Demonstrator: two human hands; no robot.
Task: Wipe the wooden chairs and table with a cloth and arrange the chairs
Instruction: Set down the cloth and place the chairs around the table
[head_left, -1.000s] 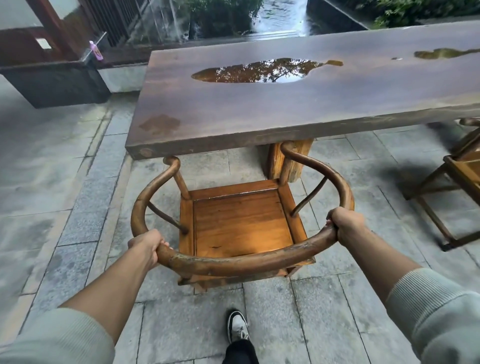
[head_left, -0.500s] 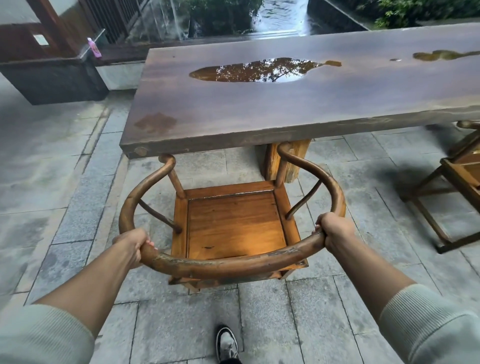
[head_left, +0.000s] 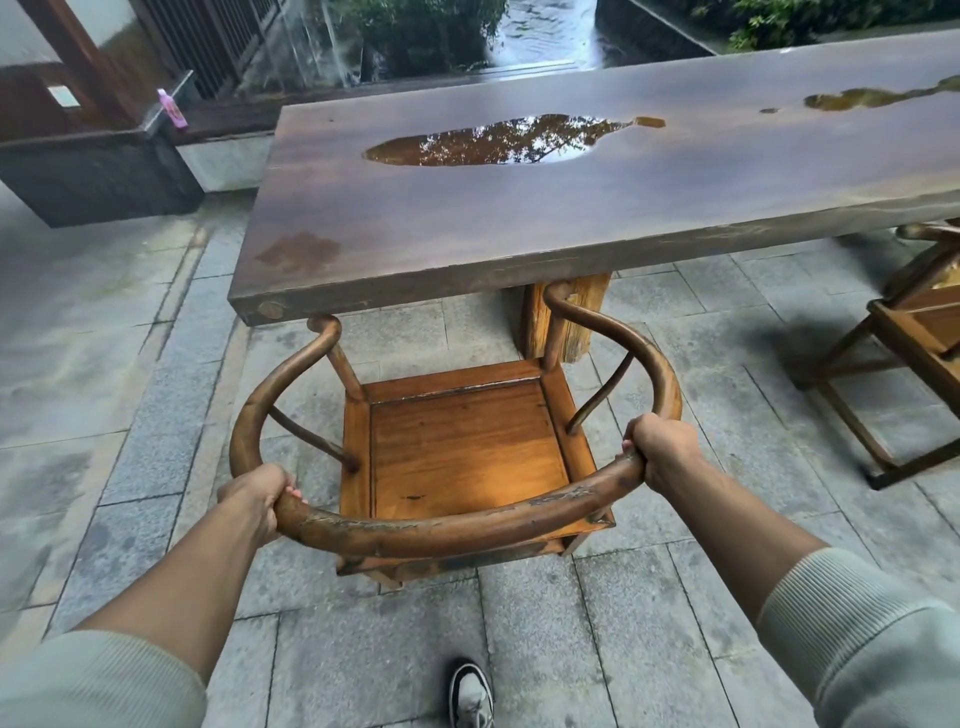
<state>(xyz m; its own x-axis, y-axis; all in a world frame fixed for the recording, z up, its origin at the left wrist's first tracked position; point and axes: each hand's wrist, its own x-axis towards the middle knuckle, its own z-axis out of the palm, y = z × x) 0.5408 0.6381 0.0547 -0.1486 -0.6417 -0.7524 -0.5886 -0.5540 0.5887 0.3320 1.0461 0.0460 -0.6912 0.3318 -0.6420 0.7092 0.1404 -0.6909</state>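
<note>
Wooden chair (head_left: 457, 447), facing the table (head_left: 571, 218) with armrest tips just beside its near edge — we hold it with left hand (head_left: 257, 496) and right hand (head_left: 662, 449) wrapped round the curved back rail (wide apart, presumably for steering) — puddles unwiped.

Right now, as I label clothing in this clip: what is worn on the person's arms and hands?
Both hands, left hand and right hand, are bare, with no gloves. Pale grey-green ribbed sleeves are pushed up, leaving both forearms uncovered.
</note>
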